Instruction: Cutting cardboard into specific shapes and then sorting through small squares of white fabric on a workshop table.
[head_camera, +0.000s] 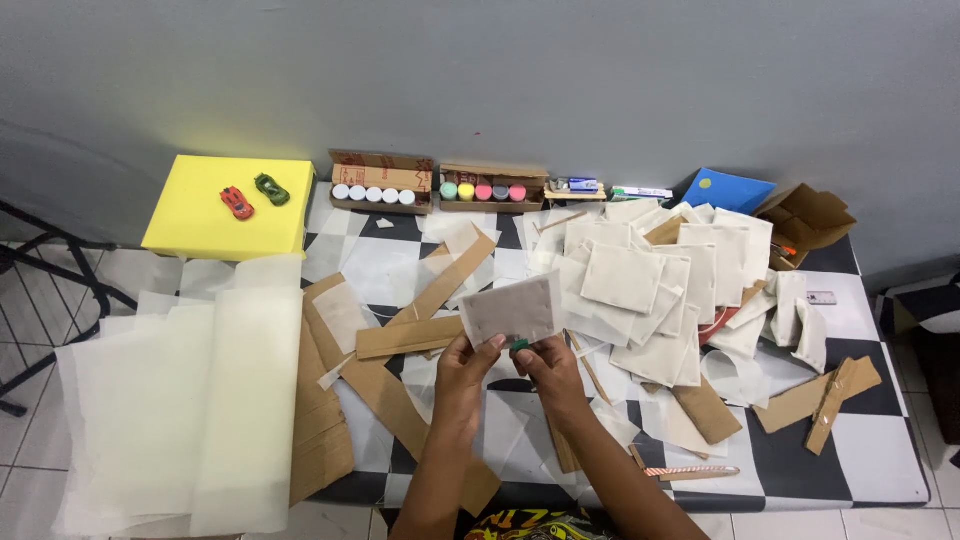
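Head view. Both hands are raised over the middle of the checkered table (880, 470). The left hand (466, 362) pinches the lower edge of a small pale panel (510, 311), thumb on the near face. The right hand (548, 366) pinches the same lower edge just beside it, with a small green piece (520, 345) showing at its fingertips. What the green piece is, I cannot tell.

Progress, as a judgement: one panel is in hand, held above the table and touching nothing else. A loose pile of similar white panels (660, 290) lies to the right, overlapping. Whether those are finished or waiting cannot be read from here. Brown cardboard strips (410, 338) lie scattered around the hands, and wide translucent sheets (190, 400) hang over the left end.

Panel appearance: roughly rectangular, tilted, greyish-white centre with a lighter border, flat and stiff-looking, slightly see-through.

Elsewhere: two boxes of small paint pots (430, 190) stand at the far edge. A yellow block (200, 225) carries a red toy car (236, 203) and a green toy car (271, 189).
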